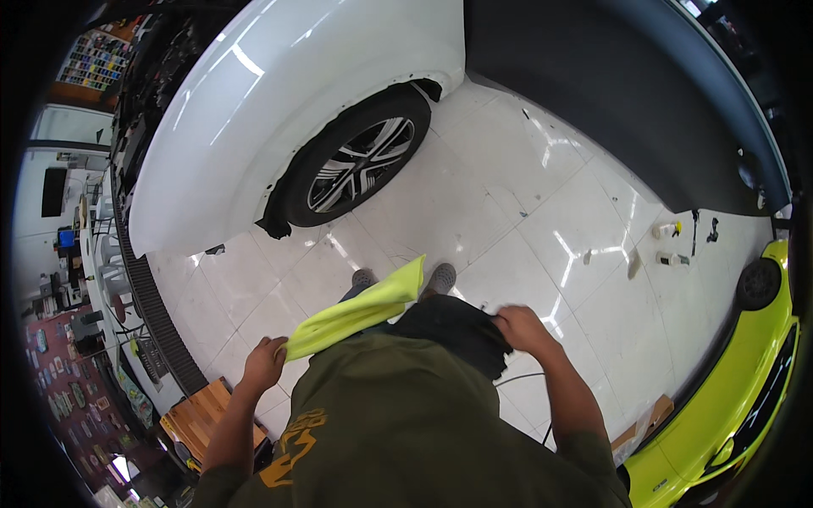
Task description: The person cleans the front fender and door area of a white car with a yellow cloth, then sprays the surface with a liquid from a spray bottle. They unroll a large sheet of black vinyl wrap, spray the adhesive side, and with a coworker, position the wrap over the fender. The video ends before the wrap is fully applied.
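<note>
My left hand (266, 364) grips one end of a lime-yellow cloth (356, 309), which stretches up to the right across my lower body, its loose corner near my feet. My right hand (519, 330), at my right side, is closed on the edge of black fabric (449, 334); I cannot tell whether that is a separate cloth or clothing. Ahead of me a white car fender (220, 110) curves over a black tyre with a silver-and-black wheel (360, 161).
A dark panel (593, 93) stands upper right. Bottles (673, 258) sit on the tiled floor (508, 212) beneath it. A lime car (720, 398) is at right. A wooden top (195, 415) and cluttered shelving (63, 381) are at left; a cable (521, 377) runs beside me.
</note>
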`<state>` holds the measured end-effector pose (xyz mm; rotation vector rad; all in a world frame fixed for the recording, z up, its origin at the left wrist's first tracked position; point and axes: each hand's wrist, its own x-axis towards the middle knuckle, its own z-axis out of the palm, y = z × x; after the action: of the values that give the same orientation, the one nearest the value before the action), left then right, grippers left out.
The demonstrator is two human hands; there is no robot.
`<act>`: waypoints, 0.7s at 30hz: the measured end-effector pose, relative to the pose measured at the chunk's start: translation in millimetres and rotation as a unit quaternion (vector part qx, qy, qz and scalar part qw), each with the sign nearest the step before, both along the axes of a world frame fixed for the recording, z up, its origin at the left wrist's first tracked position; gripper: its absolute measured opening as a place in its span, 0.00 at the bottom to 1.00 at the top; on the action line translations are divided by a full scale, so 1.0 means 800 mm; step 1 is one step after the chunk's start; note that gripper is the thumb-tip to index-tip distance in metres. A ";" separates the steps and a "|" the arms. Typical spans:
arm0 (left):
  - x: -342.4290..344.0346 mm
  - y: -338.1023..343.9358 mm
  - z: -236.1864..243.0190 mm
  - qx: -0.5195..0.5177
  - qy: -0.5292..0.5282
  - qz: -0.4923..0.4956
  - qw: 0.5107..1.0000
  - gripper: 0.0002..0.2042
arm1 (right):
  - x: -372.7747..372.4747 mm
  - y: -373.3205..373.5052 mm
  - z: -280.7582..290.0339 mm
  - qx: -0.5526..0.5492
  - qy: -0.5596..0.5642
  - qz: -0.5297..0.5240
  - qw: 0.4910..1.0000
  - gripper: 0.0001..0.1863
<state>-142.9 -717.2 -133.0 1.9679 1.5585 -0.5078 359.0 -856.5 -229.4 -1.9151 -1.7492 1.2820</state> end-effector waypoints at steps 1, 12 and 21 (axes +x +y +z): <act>-0.023 -0.011 0.002 -0.005 0.004 0.001 1.000 0.15 | 0.009 -0.025 0.014 -0.029 -0.009 -0.027 0.999 0.14; -0.038 0.026 -0.070 0.044 -0.038 0.001 0.998 0.18 | -0.017 -0.346 0.073 -0.391 0.166 -0.076 0.902 0.18; 0.052 0.158 -0.015 0.072 -0.235 0.023 0.969 0.17 | -0.012 -0.311 -0.055 -0.332 0.089 0.224 0.912 0.19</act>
<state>-101.0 -590.5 -145.2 1.9680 1.3586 0.0959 349.8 -1105.3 -273.4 -1.6241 -1.8708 2.3896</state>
